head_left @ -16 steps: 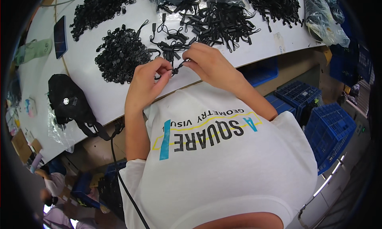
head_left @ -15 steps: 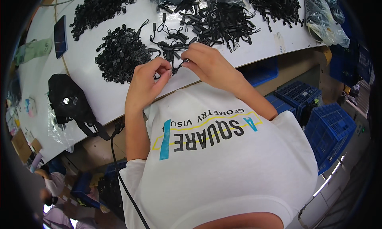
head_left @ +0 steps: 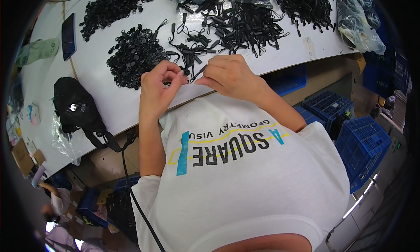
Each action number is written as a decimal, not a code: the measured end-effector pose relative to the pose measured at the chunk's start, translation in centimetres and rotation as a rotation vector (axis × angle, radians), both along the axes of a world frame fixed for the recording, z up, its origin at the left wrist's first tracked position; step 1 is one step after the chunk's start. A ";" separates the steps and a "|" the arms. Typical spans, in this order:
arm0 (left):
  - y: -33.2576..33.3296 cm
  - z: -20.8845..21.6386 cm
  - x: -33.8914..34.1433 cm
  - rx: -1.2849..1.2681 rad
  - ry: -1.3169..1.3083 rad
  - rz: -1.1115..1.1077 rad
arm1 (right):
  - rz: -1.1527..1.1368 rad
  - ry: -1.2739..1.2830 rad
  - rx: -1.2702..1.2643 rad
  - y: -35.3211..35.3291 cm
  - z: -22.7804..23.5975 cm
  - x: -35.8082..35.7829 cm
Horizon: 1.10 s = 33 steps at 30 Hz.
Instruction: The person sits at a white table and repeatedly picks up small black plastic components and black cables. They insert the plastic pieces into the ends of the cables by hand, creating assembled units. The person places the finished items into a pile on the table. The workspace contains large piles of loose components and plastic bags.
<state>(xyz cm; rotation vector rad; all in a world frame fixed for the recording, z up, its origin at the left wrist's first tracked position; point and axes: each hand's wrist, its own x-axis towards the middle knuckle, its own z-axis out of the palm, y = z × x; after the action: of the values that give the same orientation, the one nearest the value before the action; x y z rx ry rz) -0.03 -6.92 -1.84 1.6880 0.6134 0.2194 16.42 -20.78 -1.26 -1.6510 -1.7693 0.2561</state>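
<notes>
Cord pull (head_left: 199,73), slim and black with a thin loop, is held over a white worktable (head_left: 114,110) near its front edge, between two bare hands. Its long axis slants: loop end down toward the left, other end up toward the right. The right hand (head_left: 231,78) is clamped on that upper end, covering part of it. The left hand (head_left: 162,83) has thumb and fingertips bunched near the loop; whether they grip it cannot be told. Similar pulls (head_left: 250,28) lie heaped beyond; finer details are too small to make out.
</notes>
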 end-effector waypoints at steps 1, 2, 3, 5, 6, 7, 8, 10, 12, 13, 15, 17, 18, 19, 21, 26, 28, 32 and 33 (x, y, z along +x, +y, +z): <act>0.0 0.0 0.0 -0.030 0.009 0.035 | -0.008 -0.012 0.017 0.0 0.0 0.0; 0.0 0.0 0.0 -0.063 0.009 0.061 | -0.016 -0.022 0.033 0.0 -0.1 0.0; 0.0 -0.1 0.0 -0.102 0.021 0.097 | -0.012 -0.011 0.027 0.0 -0.1 0.0; 0.1 -0.1 -0.1 -0.100 0.001 0.098 | -0.004 0.015 0.013 0.1 -0.3 0.0; 0.1 0.0 -0.2 -0.102 -0.003 0.104 | 0.000 -0.001 0.015 0.1 -0.3 -0.1; 0.1 0.0 -0.2 -0.097 -0.006 0.102 | 0.004 -0.016 0.017 0.2 -0.4 -0.1; 0.1 0.1 -0.3 -0.093 -0.010 0.101 | 0.009 -0.032 0.020 0.3 -0.4 -0.2; 0.1 0.1 -0.3 -0.077 -0.021 0.103 | 0.018 -0.052 0.037 0.5 -0.5 -0.3; 0.0 0.2 -0.3 -0.055 -0.035 0.107 | 0.031 -0.071 0.061 0.8 -0.5 -0.4; 0.0 0.1 -0.2 -0.038 -0.042 0.118 | 0.039 -0.081 0.077 1.0 -0.5 -0.4; -0.2 0.0 -0.1 -0.004 -0.057 0.142 | 0.040 -0.128 0.089 1.2 -0.5 -0.5; -0.4 -0.2 0.0 0.053 -0.046 0.149 | 0.032 -0.198 0.080 1.2 -0.6 -0.6; -0.5 -0.3 0.0 0.082 -0.041 0.154 | 0.023 -0.214 0.077 1.3 -0.7 -0.6; -0.6 -0.4 0.1 0.093 -0.053 0.141 | 0.020 -0.226 0.069 1.4 -0.9 -0.6; -0.7 -0.6 0.2 0.111 -0.077 0.112 | 0.040 -0.236 0.034 1.5 -1.1 -0.6; -1.6 -0.9 0.4 0.073 -0.036 0.087 | 0.113 -0.225 -0.045 1.0 -1.9 -0.5; -1.8 -1.2 0.4 0.060 -0.041 0.085 | 0.146 -0.189 -0.078 0.9 -2.3 -0.5; -2.1 -1.7 0.5 0.005 0.042 0.093 | 0.150 -0.229 -0.222 0.6 -2.9 -1.0; -2.2 -1.8 0.5 -0.001 0.029 0.105 | 0.121 -0.187 -0.208 0.7 -3.0 -1.2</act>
<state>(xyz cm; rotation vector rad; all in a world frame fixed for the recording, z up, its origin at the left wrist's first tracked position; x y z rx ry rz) 0.45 -9.10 -3.60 1.6624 0.7250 0.2702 15.23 -20.09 -4.28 -1.7633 -2.0449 0.3616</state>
